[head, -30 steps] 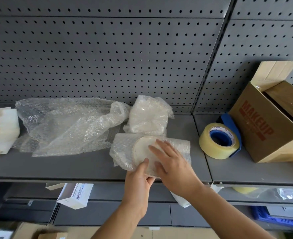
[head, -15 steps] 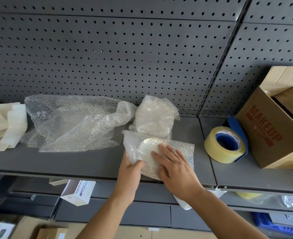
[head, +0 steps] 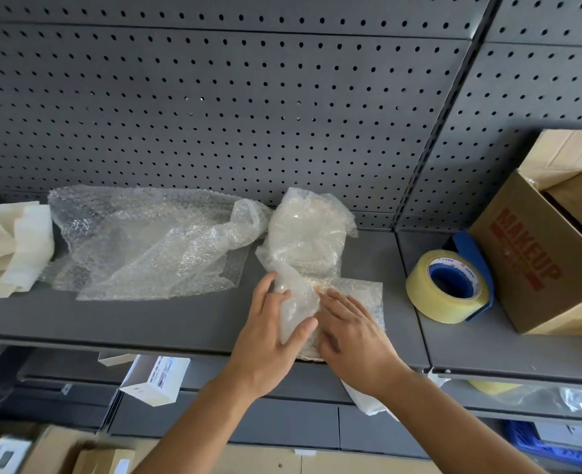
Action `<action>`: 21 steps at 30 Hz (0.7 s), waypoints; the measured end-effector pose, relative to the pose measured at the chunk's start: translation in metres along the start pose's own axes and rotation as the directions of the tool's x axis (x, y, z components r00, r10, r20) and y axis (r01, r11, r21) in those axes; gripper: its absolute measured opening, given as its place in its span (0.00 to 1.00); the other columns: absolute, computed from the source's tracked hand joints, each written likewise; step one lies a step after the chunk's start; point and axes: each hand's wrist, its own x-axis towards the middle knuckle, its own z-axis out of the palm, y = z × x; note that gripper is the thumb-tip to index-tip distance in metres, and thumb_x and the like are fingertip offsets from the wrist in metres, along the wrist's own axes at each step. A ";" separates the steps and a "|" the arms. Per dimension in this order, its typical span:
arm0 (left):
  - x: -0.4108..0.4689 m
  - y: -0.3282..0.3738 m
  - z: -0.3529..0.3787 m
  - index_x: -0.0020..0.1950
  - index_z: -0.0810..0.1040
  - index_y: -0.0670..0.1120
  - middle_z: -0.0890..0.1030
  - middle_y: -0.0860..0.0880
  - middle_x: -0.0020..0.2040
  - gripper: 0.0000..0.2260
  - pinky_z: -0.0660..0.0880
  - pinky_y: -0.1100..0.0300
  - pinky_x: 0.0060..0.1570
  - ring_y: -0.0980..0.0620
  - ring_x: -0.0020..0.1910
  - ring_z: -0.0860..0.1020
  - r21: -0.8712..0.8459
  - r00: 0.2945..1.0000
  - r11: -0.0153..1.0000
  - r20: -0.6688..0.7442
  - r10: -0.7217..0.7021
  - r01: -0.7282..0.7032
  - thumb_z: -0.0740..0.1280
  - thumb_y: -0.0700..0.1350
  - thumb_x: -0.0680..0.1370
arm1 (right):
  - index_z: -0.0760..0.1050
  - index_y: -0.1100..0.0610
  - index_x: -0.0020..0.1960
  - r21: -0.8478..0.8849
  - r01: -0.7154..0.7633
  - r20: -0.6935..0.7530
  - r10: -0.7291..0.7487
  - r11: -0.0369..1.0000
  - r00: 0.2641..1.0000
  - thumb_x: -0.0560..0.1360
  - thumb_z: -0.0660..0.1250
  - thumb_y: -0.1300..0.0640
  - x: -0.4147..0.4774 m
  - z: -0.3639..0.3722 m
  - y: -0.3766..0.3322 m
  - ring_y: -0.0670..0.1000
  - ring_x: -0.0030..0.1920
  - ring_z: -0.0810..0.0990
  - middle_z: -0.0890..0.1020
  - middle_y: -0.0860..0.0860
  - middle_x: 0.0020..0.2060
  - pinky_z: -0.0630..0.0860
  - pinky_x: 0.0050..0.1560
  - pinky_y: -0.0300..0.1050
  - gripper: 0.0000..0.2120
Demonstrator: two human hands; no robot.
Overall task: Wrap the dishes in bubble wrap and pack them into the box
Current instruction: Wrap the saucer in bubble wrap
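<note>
Stockroom or shop: grey pegboard wall [head: 214,114], metal shelving [head: 146,319], packing tape [head: 448,285], cardboard box [head: 536,268].

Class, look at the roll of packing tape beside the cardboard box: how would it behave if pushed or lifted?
The tape roll is round, so it could roll on edge, but it lies tilted against a blue holder, which probably checks that. Its thick wound band suggests it is stiff and feels fairly heavy.

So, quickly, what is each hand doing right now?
Left hand: grips the clear bubble wrap flap.
Right hand: open, pressing flat on it.
</note>
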 end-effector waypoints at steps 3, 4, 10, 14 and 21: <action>0.002 0.006 0.000 0.75 0.64 0.47 0.36 0.66 0.80 0.36 0.69 0.65 0.62 0.67 0.74 0.63 0.152 0.998 0.988 0.056 0.011 -0.019 0.49 0.72 0.77 | 0.81 0.51 0.51 -0.022 0.018 -0.020 -0.018 1.000 1.000 0.77 0.55 0.54 0.001 0.001 0.001 0.53 0.77 0.66 0.75 0.51 0.71 0.63 0.76 0.55 0.15; 0.003 0.006 0.002 0.77 0.62 0.48 0.36 0.64 0.81 0.37 0.66 0.62 0.68 0.64 0.78 0.56 0.199 0.997 0.979 0.073 0.020 -0.034 0.46 0.72 0.77 | 0.81 0.52 0.49 -0.026 0.021 -0.039 -0.022 0.999 0.999 0.76 0.56 0.54 0.000 0.000 0.001 0.54 0.76 0.68 0.76 0.52 0.70 0.64 0.76 0.54 0.15; 0.007 0.001 0.010 0.81 0.30 0.51 0.30 0.57 0.80 0.33 0.38 0.58 0.80 0.60 0.78 0.28 0.490 0.983 0.866 0.185 0.008 -0.099 0.34 0.65 0.80 | 0.84 0.55 0.50 -0.041 0.038 -0.093 -0.041 0.998 0.995 0.76 0.57 0.54 0.000 0.003 0.000 0.55 0.73 0.72 0.80 0.52 0.65 0.63 0.76 0.53 0.17; 0.009 -0.003 0.016 0.82 0.35 0.48 0.29 0.52 0.80 0.33 0.35 0.56 0.78 0.53 0.79 0.28 0.664 0.981 0.735 0.194 0.008 -0.138 0.30 0.62 0.80 | 0.83 0.57 0.56 0.007 0.050 -0.033 -0.049 0.999 0.998 0.77 0.56 0.55 0.001 0.001 -0.001 0.55 0.75 0.69 0.79 0.52 0.66 0.61 0.77 0.52 0.19; 0.011 0.002 0.018 0.81 0.32 0.47 0.26 0.52 0.79 0.30 0.39 0.53 0.80 0.52 0.78 0.27 0.673 0.978 0.733 0.203 -0.055 -0.099 0.43 0.57 0.86 | 0.78 0.50 0.57 0.449 -0.346 -0.314 0.508 0.824 0.802 0.76 0.68 0.67 -0.045 -0.041 -0.014 0.42 0.59 0.75 0.75 0.46 0.58 0.70 0.57 0.28 0.15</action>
